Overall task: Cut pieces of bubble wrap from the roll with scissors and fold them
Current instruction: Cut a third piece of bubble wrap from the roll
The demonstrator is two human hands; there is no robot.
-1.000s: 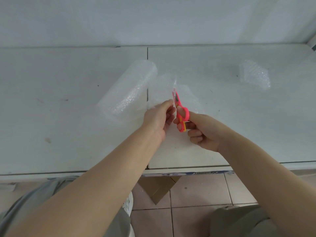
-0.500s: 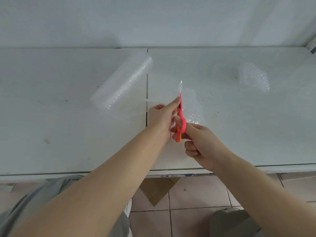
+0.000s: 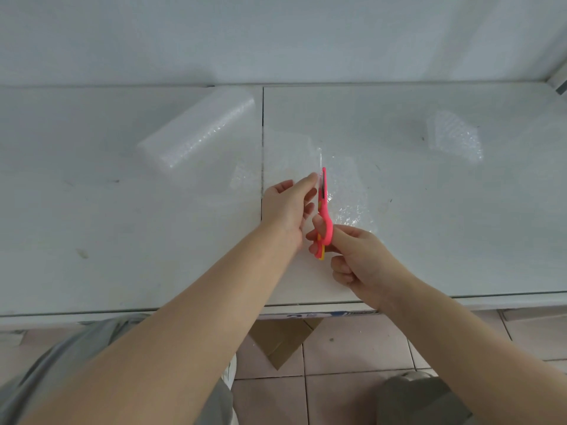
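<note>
Pink scissors (image 3: 323, 210) with orange trim, held edge-on to the camera, tips toward 12 o'clock. Blades sit in the loose sheet of bubble wrap (image 3: 346, 191); can't tell how far apart they are from this angle.

Right hand (image 3: 359, 256): thumb through the pink loop, other fingers curled around the lower handle. Firm grip on the scissors.

Left hand (image 3: 288, 207): pinching the sheet's edge between thumb and fingertips, touching the left side of the blades, sheet lifted off the table (image 3: 92, 210).

Sheet runs from the hands toward 10 o'clock, back to the roll (image 3: 199, 133). Roll lies on its side on the white table, angled, far end near the seam between the two tabletops.

Folded piece of bubble wrap (image 3: 454, 139) at 2 o'clock, well apart from the hands, flat on the table.

Writing: strip along the table's front edge (image 3: 294, 315) at 6 o'clock has blue print, only partly visible, not readable. No brand visible on the scissors.

Below the table edge: brown cardboard (image 3: 282, 338) on pinkish floor tiles (image 3: 352, 348).
</note>
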